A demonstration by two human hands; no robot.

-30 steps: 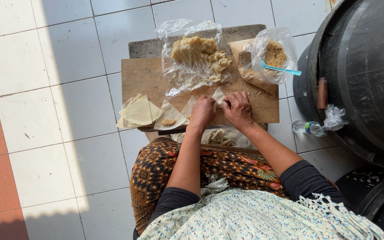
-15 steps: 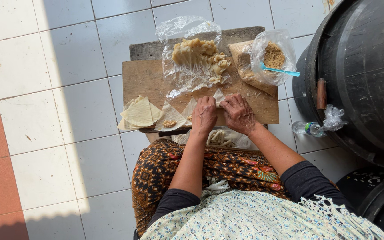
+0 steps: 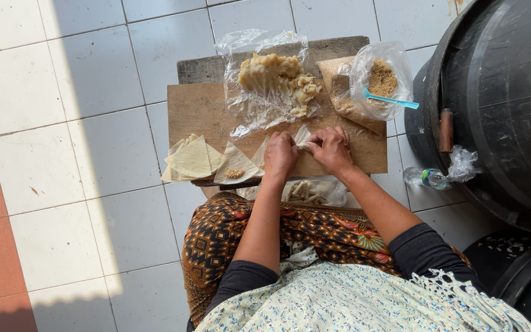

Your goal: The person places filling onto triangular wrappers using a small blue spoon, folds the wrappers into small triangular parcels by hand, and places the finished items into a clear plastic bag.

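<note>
1. Two hands meet at the middle of the wooden board [image 3: 198, 110]: the left hand [image 3: 279, 154] and right hand [image 3: 329, 149] are both pinched down on one thin pale wrapper [image 3: 303, 136], fingers curled over it, seemingly folding it flat against the wood for support
2. Just left of the grip lies an open wrapper with a dab of brown filling [image 3: 235, 173], laid flat so it can be reached next
3. Further left, a stack of triangular wrappers [image 3: 193, 158] overhangs the board's edge, easy to peel off one at a time
4. Above the hands, a clear plastic sheet carries a heap of pale dough pieces [image 3: 278, 77], kept off the bare wood
5. Up right, a plastic bag of brown crumb filling [image 3: 381, 77] has a light blue spoon [image 3: 391, 99] sticking out, handle toward the right hand
6. Beside the board stand a big dark barrel [image 3: 499, 104] and a small bottle [image 3: 425, 177] on the tiled floor [image 3: 81, 141]
</note>
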